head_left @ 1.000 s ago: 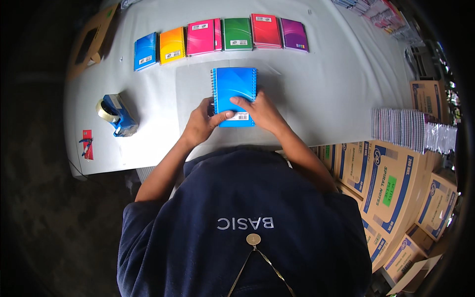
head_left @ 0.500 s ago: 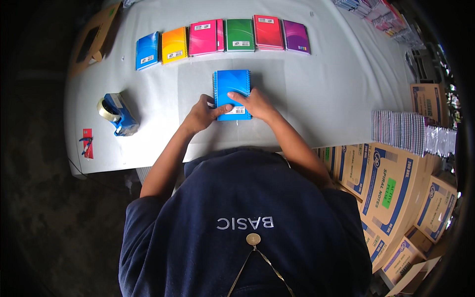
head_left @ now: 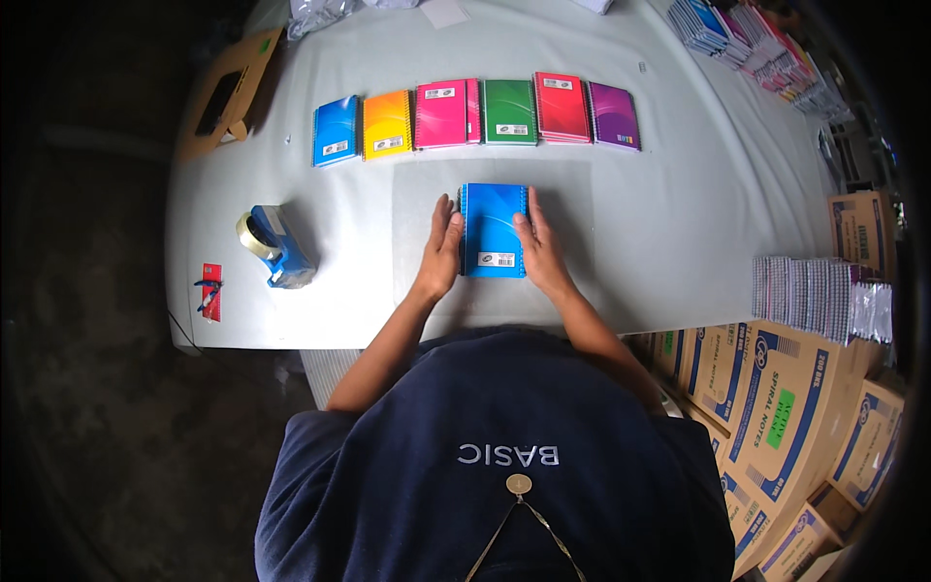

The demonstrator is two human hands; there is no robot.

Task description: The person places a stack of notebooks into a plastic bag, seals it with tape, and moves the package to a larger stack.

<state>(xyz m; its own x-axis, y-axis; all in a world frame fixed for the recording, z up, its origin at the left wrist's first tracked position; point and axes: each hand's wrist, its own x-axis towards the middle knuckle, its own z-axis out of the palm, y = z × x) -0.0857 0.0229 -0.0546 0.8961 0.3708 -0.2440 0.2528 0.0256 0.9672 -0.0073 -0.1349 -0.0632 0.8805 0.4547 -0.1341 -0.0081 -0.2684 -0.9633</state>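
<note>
A blue spiral notebook (head_left: 493, 228) lies in front of me, its cover up and a white label near its lower edge. Wire coils show along both its long sides, so it seems to top a small stack; what lies under it is hidden. My left hand (head_left: 443, 250) is pressed to the left side, fingers straight and together. On the right side, my right hand (head_left: 543, 250) does the same, with its thumb at the cover's edge. Between them, the two hands hold the notebook.
Beyond it runs a row of spiral notebooks: blue (head_left: 336, 130), yellow (head_left: 387, 121), pink (head_left: 441, 121), green (head_left: 509, 107), red (head_left: 560, 102), purple (head_left: 613, 116). A tape dispenser (head_left: 281, 254) and red card (head_left: 210, 291) lie left. Cartons (head_left: 776, 417) and notebook stacks (head_left: 805, 291) stand right.
My hands have shifted from gripping the notebook's lower part, thumbs on its cover, to lying flat along its two sides. The whole view has shifted, too.
</note>
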